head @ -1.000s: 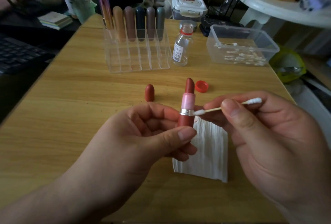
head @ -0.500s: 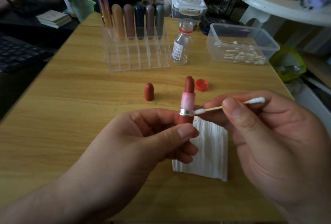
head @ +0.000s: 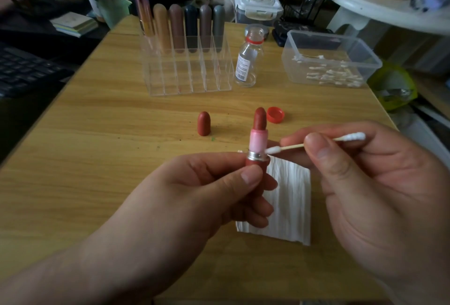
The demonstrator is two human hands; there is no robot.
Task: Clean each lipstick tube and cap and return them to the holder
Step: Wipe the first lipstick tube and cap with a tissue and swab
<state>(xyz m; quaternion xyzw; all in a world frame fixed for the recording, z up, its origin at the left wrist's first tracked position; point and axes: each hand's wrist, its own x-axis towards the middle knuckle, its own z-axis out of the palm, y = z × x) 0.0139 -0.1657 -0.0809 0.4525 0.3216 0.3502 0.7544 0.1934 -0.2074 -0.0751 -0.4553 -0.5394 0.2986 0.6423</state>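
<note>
From the head camera, your left hand (head: 194,197) grips the lipstick (head: 258,139) upright over the table (head: 97,146), thumb across the front and fingers curled behind; the red base is mostly buried in that grip, so you see only the silver ring, the pink sleeve and the brown-red bullet above it. Your right hand (head: 379,195) pinches a swab (head: 292,148) between thumb and forefinger; its near cotton tip sits right at the silver ring, on the lipstick's right side, though actual contact is hard to make out; the far tip pokes out past your thumb; the rest of the fingers are tucked under the palm and cannot be read. Both forearms are cut off by the bottom edge.

The cap (head: 203,123) stands upright on the table, apart from the lipstick and to its left. A white tissue (head: 289,197) lies flat beneath your hands, its left part hidden by your left fingers.

The clear holder (head: 187,78) stands farther back; six tubes (head: 180,27) fill its rear row, their lower halves blurred through the plastic; the front compartments look bare. Just right of it stands a small bottle (head: 249,61) with no lid, its label too small to read; a red lid (head: 275,114) lies near the lipstick's tip. A clear tub (head: 328,61) of swabs sits at the right; a keyboard (head: 22,70) is cut off at the left edge; the clutter behind the table is too dim to tell apart.
</note>
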